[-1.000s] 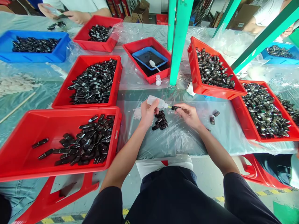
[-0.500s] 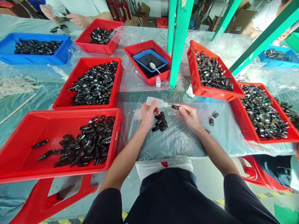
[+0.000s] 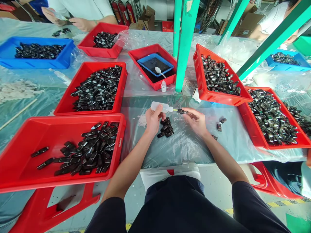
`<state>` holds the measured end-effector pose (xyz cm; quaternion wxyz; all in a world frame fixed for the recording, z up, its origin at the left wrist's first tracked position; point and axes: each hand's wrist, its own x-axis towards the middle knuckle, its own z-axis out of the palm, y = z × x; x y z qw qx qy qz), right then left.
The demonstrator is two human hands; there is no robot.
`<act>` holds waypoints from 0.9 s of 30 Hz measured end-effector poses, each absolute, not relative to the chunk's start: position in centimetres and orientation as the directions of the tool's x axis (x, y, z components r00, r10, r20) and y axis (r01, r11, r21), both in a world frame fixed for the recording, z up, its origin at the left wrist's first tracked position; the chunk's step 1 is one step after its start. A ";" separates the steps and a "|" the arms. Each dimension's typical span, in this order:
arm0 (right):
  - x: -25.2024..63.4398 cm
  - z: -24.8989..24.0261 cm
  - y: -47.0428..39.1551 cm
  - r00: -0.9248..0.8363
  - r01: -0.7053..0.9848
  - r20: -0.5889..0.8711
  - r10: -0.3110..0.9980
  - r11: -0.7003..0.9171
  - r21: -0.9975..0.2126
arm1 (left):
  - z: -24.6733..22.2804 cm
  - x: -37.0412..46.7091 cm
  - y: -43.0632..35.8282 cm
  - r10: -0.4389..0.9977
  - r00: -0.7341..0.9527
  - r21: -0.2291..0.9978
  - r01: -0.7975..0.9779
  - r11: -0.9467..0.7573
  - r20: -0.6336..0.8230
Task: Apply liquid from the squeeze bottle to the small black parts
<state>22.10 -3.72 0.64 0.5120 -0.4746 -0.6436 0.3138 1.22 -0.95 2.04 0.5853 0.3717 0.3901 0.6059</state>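
Note:
My left hand [image 3: 153, 120] is closed around a translucent white squeeze bottle [image 3: 160, 106], lying almost level with its thin yellowish tip toward the right. Between the fingertips of my right hand [image 3: 196, 120] is a small glossy black part [image 3: 181, 111], close to that tip; whether they touch I cannot tell. Under and between the hands, a cluster of similar black parts [image 3: 166, 128] lies on the plastic-covered table. Small white bits [image 3: 142, 120] are heaped left of my left hand, and a few more lie beside the cluster. Two loose black parts [image 3: 219, 127] rest right of my right hand.
Red bins of black parts stand left [image 3: 121, 136] and right [image 3: 251, 127]. Behind the hands are a green post [image 3: 181, 64], a small white bottle [image 3: 163, 86] and a red bin [image 3: 145, 72] holding a blue tray with a spoon. Other people sit across the table.
The black part in my right hand has turned slightly and shows a different side. The bottle stays in my left hand, its tip still close to the part. The whole view has shifted slightly.

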 end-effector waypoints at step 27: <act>22.1 0.7 -3.8 -0.018 0.371 0.473 0.881 0.445 -0.815 | 2.1 1.4 -1.1 0.998 -0.058 0.904 -0.426 -0.037 0.013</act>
